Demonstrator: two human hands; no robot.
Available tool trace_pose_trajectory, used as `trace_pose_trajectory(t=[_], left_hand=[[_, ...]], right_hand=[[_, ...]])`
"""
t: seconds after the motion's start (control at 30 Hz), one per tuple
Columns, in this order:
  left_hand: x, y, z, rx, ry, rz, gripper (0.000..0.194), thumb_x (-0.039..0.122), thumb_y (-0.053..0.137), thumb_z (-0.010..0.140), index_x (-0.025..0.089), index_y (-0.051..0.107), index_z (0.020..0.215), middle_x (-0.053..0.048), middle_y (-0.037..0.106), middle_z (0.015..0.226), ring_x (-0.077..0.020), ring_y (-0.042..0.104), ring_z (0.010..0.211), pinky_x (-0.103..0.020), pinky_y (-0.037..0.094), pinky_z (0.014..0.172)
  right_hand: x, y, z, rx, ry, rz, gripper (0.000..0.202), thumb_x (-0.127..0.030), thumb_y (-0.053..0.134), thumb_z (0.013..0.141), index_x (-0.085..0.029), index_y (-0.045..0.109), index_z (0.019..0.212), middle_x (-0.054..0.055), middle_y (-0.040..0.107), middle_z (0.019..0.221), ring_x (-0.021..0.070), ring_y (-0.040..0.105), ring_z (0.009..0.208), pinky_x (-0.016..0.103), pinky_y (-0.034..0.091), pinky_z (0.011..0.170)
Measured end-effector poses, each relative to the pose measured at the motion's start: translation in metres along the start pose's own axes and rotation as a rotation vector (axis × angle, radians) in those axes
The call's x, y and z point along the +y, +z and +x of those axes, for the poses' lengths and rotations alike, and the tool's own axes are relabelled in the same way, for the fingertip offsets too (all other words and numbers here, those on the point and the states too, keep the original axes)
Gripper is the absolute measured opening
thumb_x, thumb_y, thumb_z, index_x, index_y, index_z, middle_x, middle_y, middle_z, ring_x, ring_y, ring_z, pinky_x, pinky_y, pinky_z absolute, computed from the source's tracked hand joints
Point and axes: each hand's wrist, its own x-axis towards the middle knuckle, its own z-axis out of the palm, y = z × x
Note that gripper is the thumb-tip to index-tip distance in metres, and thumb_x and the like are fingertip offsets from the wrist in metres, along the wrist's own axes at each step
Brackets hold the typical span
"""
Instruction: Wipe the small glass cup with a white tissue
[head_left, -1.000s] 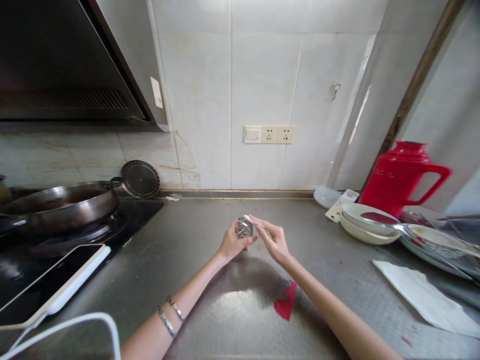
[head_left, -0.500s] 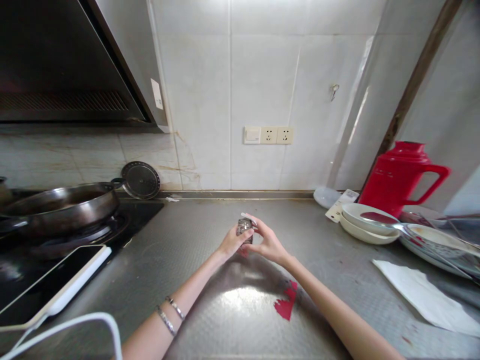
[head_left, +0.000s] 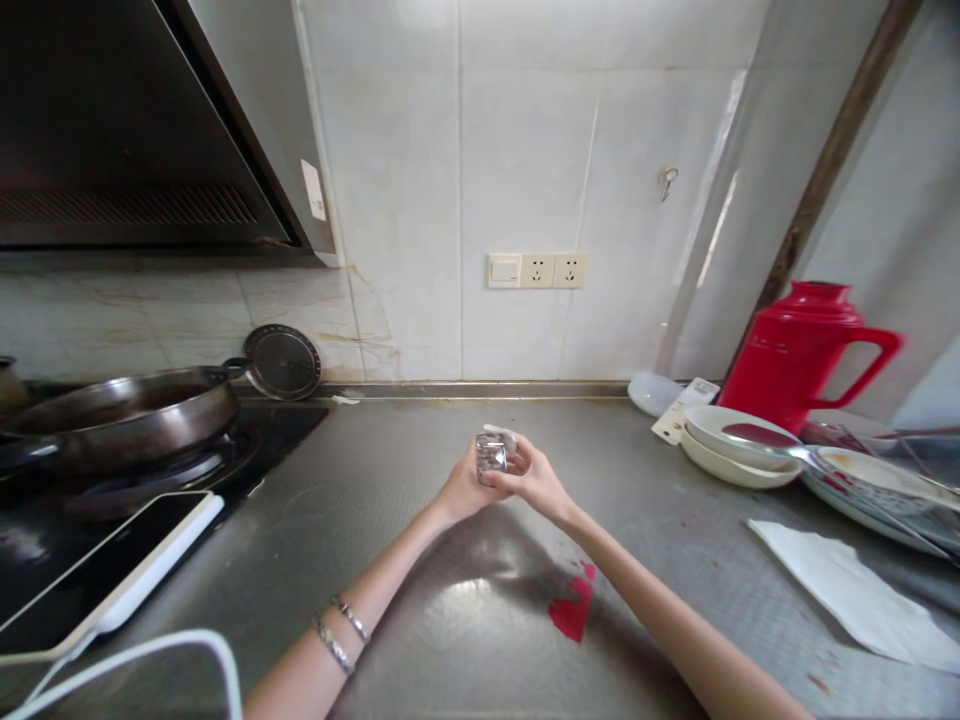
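Note:
Over the middle of the steel counter, both hands are closed around a small clear glass object (head_left: pixel 491 455) with a shiny, ridged look, perhaps a little drinking glass. My left hand (head_left: pixel 459 488) grips it from the left, most of its fingers hidden behind the glass. My right hand (head_left: pixel 541 482) holds it from the right, with curled fingers against its side and the thumb across its lower front. A small whitish piece (head_left: pixel 501 432) shows at the top by the right fingertips; I cannot tell what it is.
A red thermos (head_left: pixel 795 350) stands at the right behind stacked white bowls (head_left: pixel 739 470), a plate and a white tissue (head_left: pixel 847 590). At left are a steel pan (head_left: pixel 142 415) on the stove and a phone (head_left: pixel 97 570) with a white cable. A torn red patch (head_left: pixel 574 608) marks the counter.
The glass has turned in my hands, and more of its front shows. My left thumb has gone from its front, and my right fingers are curled closer against its side.

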Motion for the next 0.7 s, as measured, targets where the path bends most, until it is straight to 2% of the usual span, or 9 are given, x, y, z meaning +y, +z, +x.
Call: trace_pose_trajectory(t=[0.13, 0.23, 0.33, 0.47, 0.53, 0.6, 0.7], left_hand=[[0.002, -0.001, -0.002, 0.107, -0.020, 0.120, 0.062, 0.025, 0.078, 0.063, 0.016, 0.049, 0.117, -0.010, 0.067, 0.107, -0.0225, 0.065, 0.094, -0.033, 0.051, 0.082], [0.002, -0.001, -0.003, 0.134, -0.018, 0.175, 0.067, 0.025, 0.078, 0.062, 0.016, 0.045, 0.121, -0.008, 0.067, 0.104, -0.0203, 0.065, 0.087, -0.030, 0.051, 0.076], [0.000, 0.001, -0.004, 0.123, 0.008, 0.168, 0.075, 0.020, 0.077, 0.060, 0.017, 0.041, 0.125, -0.008, 0.065, 0.107, -0.0203, 0.064, 0.089, -0.030, 0.050, 0.077], [-0.004, 0.004, -0.006, 0.102, 0.057, 0.178, 0.077, 0.015, 0.076, 0.058, 0.018, 0.040, 0.126, -0.009, 0.062, 0.113, -0.0218, 0.062, 0.097, -0.032, 0.049, 0.083], [-0.005, 0.006, -0.007, 0.101, 0.042, 0.202, 0.076, 0.015, 0.075, 0.058, 0.017, 0.040, 0.125, -0.008, 0.063, 0.108, -0.0219, 0.062, 0.094, -0.033, 0.049, 0.082], [-0.004, 0.007, -0.007, 0.103, 0.039, 0.216, 0.074, 0.015, 0.075, 0.058, 0.017, 0.041, 0.124, -0.008, 0.063, 0.107, -0.0224, 0.062, 0.093, -0.034, 0.050, 0.081], [-0.005, 0.009, -0.006, 0.102, 0.100, 0.219, 0.066, 0.013, 0.073, 0.059, 0.016, 0.046, 0.119, -0.010, 0.061, 0.113, -0.0249, 0.061, 0.101, -0.035, 0.048, 0.086]], right_hand=[[-0.002, -0.001, -0.002, -0.013, -0.036, -0.092, 0.062, -0.031, 0.074, 0.073, -0.024, 0.049, 0.129, 0.009, 0.062, 0.123, 0.0237, 0.063, 0.110, 0.037, 0.057, 0.088], [-0.005, -0.006, -0.001, -0.005, -0.055, -0.218, 0.044, -0.037, 0.060, 0.086, -0.024, 0.053, 0.128, 0.009, 0.059, 0.129, 0.0231, 0.060, 0.115, 0.039, 0.054, 0.093], [-0.005, -0.010, 0.001, 0.087, -0.117, -0.331, 0.033, -0.038, 0.048, 0.093, -0.022, 0.061, 0.119, 0.009, 0.063, 0.124, 0.0239, 0.061, 0.114, 0.042, 0.051, 0.096], [-0.003, -0.011, -0.002, 0.155, -0.286, -0.513, 0.026, -0.029, 0.047, 0.094, -0.023, 0.066, 0.110, 0.008, 0.069, 0.114, 0.0243, 0.062, 0.113, 0.042, 0.051, 0.097], [-0.003, -0.012, -0.005, 0.142, -0.385, -0.615, 0.028, -0.023, 0.044, 0.094, -0.024, 0.065, 0.112, 0.007, 0.070, 0.114, 0.0227, 0.064, 0.109, 0.040, 0.053, 0.094], [-0.004, -0.012, -0.008, 0.076, -0.502, -0.693, 0.034, -0.017, 0.040, 0.093, -0.025, 0.063, 0.117, 0.007, 0.068, 0.117, 0.0208, 0.063, 0.112, 0.039, 0.053, 0.095], [-0.005, -0.011, -0.010, -0.035, -0.638, -0.727, 0.038, -0.011, 0.037, 0.093, -0.024, 0.061, 0.120, 0.005, 0.066, 0.120, 0.0191, 0.059, 0.117, 0.042, 0.045, 0.105]])
